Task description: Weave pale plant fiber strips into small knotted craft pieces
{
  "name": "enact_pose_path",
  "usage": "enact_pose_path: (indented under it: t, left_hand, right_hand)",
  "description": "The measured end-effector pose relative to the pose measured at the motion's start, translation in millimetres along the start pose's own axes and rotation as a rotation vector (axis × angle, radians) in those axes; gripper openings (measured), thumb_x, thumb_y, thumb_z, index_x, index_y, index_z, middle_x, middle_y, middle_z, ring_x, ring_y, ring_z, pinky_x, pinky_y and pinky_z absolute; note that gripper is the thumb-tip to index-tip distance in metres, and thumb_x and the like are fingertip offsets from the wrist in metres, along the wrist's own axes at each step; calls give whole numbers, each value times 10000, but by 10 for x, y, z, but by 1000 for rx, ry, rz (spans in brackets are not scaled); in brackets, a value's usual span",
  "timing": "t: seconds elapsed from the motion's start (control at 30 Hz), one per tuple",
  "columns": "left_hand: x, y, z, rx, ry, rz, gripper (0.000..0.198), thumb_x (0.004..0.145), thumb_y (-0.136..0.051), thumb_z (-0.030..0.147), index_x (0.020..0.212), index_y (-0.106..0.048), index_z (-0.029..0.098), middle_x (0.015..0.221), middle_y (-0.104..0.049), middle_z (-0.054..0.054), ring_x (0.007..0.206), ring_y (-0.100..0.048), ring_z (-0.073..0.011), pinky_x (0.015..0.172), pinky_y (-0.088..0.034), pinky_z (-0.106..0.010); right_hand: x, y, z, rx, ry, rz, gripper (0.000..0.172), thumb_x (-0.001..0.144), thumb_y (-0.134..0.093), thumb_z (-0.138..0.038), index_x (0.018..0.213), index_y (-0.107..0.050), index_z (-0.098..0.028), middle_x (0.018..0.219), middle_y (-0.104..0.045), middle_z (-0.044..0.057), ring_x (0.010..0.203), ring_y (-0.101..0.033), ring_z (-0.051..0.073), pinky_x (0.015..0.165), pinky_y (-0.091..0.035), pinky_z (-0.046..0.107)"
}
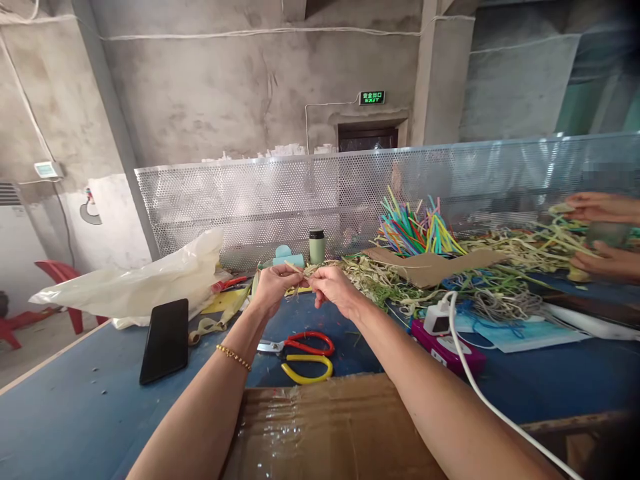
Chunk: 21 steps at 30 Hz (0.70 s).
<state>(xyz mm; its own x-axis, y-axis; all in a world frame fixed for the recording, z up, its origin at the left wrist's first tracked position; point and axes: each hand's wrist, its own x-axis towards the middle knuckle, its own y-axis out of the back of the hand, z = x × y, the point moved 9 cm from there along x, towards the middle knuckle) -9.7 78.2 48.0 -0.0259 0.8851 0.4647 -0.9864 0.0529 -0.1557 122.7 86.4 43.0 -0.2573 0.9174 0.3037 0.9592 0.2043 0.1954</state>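
Pale strip pinched in left hand and right hand; both hands curled narrow, close together.

Below the fingers lies one pair of scissors; left of the fingers, one smartphone; beyond, one green bottle; rightward, one charger plug.

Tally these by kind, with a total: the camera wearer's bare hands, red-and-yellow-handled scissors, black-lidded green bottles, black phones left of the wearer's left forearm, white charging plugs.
Bare left hand and bare right hand: 2
Metal scissors with red and yellow handles: 1
Pale green, black-lidded bottle: 1
Flat black rectangular phone: 1
Boxy white charging plug: 1
Total: 6
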Motion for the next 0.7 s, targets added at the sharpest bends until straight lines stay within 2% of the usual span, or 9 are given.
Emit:
enact_pose_path:
  t: [0.17,0.27,0.33,0.5,0.6,0.7]
  left_hand:
    - [13,-41,-55,-108,48,-143,244,589,-848,241,759,-721,123,758,-721,-50,729,-663,-158,770,-482,-298]
    - [3,-88,-30,-128,26,-192,246,610,-849,248,779,-725,122,751,-713,-47,719,-648,-145,770,-469,-290]
    - [-12,-134,-21,-124,18,-210,247,620,-847,249,793,-728,120,738,-703,-42,693,-628,-133,749,-461,-283]
    - [-42,-231,-49,-140,40,-223,273,635,-842,271,824,-729,108,763,-691,-52,680,-601,-126,707,-446,-274]
    - [-38,-242,-83,-185,54,-193,312,618,-853,299,832,-729,108,760,-687,-53,690,-600,-131,712,-442,-276]
    - [-38,-242,-125,-100,68,-165,323,634,-842,359,797,-732,103,715,-682,-60,673,-587,-139,683,-425,-275]
  right_hand:
    - [29,23,42,50,0,11,170,789,-629,-196,643,-553,-157,459,-542,-30,364,-502,90,360,-405,192]
    - [57,118,50,54,16,96,164,785,-659,-290,719,-599,-152,518,-548,-29,390,-451,79,328,-340,191]
    - [72,150,13,72,75,120,180,754,-675,-309,704,-614,-147,511,-523,-39,390,-396,67,331,-289,195]
    - [74,169,-22,134,154,142,251,654,-723,-366,635,-606,-145,500,-521,-36,449,-413,77,410,-302,211]
    - [66,158,-28,147,173,146,240,660,-698,-366,639,-595,-150,493,-511,-41,455,-420,84,438,-314,221]
    - [56,166,-49,152,191,170,220,671,-674,-354,634,-587,-155,496,-515,-39,457,-415,84,449,-316,224]
